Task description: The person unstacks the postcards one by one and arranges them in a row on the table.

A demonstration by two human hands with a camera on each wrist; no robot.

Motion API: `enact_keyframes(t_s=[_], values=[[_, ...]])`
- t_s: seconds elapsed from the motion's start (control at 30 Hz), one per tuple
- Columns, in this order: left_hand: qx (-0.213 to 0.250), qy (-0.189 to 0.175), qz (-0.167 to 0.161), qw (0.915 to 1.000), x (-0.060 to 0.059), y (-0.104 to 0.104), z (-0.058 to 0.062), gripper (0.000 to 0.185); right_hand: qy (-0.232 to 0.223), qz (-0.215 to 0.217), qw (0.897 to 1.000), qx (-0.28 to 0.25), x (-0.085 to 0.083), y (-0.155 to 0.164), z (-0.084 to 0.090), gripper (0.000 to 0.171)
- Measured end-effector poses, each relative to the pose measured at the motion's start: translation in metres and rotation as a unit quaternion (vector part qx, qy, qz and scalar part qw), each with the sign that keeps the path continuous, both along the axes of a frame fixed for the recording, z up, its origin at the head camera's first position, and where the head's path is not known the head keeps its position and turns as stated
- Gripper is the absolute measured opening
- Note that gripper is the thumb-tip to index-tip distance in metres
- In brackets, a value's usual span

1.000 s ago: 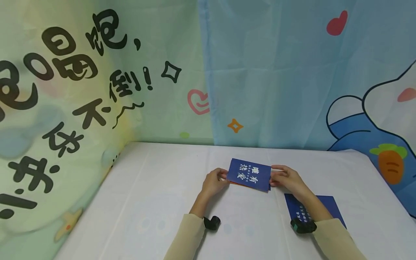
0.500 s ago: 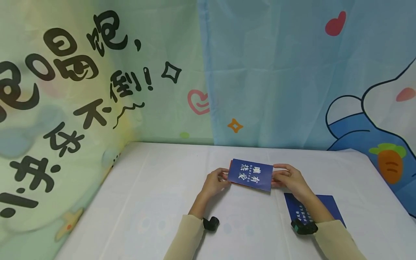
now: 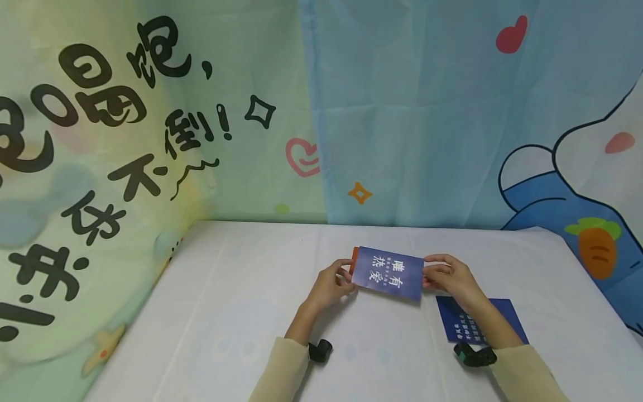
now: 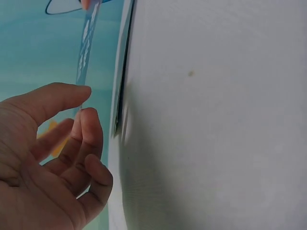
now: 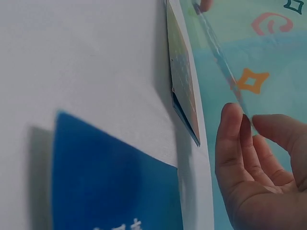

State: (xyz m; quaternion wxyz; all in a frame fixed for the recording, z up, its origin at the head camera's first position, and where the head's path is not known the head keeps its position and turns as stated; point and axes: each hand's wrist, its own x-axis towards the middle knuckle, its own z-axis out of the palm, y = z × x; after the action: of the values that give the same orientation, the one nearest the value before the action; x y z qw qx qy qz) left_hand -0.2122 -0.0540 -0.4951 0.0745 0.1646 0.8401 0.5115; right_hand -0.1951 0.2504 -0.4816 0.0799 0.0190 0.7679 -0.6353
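Here, both hands are pinching a dark blue card (image 3: 388,273) printed with white Chinese characters, holding it just above the white table (image 3: 241,312): left hand (image 3: 329,285) clamping its left edge, right hand (image 3: 449,277) its right. An orange edge is peeking out behind it.

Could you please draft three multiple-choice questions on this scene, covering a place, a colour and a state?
1. Where does the second blue card lie?
A. on the table under the right forearm
B. against the curtain
C. left of the left hand

2. What colour strip peeks out at the held card's left end?
A. green
B. orange
C. white

3. How is the blue card held?
A. flat on the table, untouched
B. by one hand only
C. between both hands, lifted

Answers: 1 A, it lies on the white table there; 2 B, orange edge shows; 3 C, left hand and right hand each pinch an end.
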Motion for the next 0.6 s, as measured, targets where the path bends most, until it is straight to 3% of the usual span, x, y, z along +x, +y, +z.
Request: enact_keyframes(t_s=[0.6], values=[[-0.015, 0.011, -0.026, 0.9995, 0.017, 0.002, 0.007, 0.051, 0.001, 0.004, 0.999, 0.043, 0.013, 0.003, 0.000, 0.050]])
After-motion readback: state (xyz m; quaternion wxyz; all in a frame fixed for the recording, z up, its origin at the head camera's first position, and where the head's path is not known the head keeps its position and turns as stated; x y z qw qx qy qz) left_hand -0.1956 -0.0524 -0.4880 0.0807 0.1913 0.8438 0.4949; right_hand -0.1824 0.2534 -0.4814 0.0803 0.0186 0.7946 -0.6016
